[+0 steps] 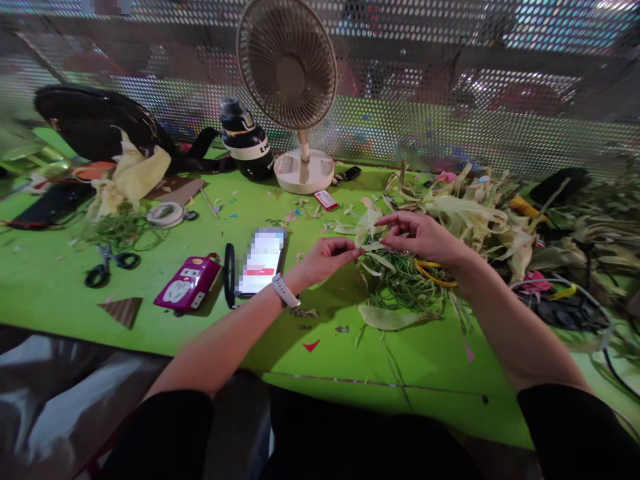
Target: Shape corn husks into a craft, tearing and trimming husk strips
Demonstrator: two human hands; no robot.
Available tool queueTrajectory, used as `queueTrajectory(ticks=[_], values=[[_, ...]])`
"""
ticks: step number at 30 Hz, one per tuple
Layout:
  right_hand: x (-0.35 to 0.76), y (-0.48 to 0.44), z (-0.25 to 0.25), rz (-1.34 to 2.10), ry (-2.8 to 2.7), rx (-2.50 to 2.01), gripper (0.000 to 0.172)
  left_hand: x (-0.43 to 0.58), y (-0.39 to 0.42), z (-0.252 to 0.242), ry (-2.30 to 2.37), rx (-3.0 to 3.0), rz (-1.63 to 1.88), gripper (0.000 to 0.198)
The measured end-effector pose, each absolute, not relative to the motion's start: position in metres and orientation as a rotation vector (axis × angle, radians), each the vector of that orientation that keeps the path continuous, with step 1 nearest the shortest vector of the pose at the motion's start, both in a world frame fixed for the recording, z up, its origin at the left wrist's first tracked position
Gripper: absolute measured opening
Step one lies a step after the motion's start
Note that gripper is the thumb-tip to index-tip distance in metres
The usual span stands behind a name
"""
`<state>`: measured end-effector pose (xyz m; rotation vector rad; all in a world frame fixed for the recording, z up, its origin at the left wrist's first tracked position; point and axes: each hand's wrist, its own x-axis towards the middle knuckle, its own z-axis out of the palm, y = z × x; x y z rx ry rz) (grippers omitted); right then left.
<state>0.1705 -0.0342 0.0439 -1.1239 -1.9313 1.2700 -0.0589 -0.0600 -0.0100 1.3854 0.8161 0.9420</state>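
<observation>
Between my two hands is a small bunch of pale corn husk strips (369, 230), spreading upward and to the sides. My left hand (333, 257) pinches its lower left part between thumb and fingertips. On the other side, my right hand (417, 235) has its fingers closed on the husk too. Just below my hands lies a tangle of thin green strands (400, 283), with a yellow band (434, 272) under my right wrist. A loose husk leaf (393, 319) rests at the near edge of that tangle.
A fan (304, 170) and a black bottle (247, 143) stand at the back. Left are a phone (263, 260), a purple power socket (189, 285), scissors (107, 263) and a tape roll (166, 214). A large husk heap (465, 213) covers the right. Perforated metal (425, 87) walls the back.
</observation>
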Motion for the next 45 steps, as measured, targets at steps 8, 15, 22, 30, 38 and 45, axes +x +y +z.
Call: queueTrajectory(ticks=[8, 15, 22, 30, 38, 45], values=[[0.173, -0.041, 0.058, 1.475, -1.794, -1.122, 0.024, -0.059, -0.061, -0.009, 0.872, 1.4, 0.934, 0.036], [0.156, -0.055, 0.051, 1.607, -1.674, -0.861, 0.022, -0.055, -0.063, -0.011, 0.834, 1.38, 0.909, 0.036], [0.147, -0.06, 0.048, 1.614, -1.704, -0.875, 0.028, -0.055, -0.065, -0.015, 0.821, 1.445, 0.95, 0.029], [0.145, -0.06, 0.043, 1.484, -1.812, -0.965, 0.032, -0.053, -0.066, -0.013, 0.777, 1.503, 0.949, 0.029], [0.146, -0.063, 0.046, 1.636, -1.747, -1.049, 0.034, -0.053, -0.066, -0.011, 0.826, 1.49, 0.9, 0.029], [0.141, -0.064, 0.041, 1.225, -2.03, -1.034, 0.024, -0.053, -0.066, -0.012, 0.812, 1.508, 0.941, 0.03]])
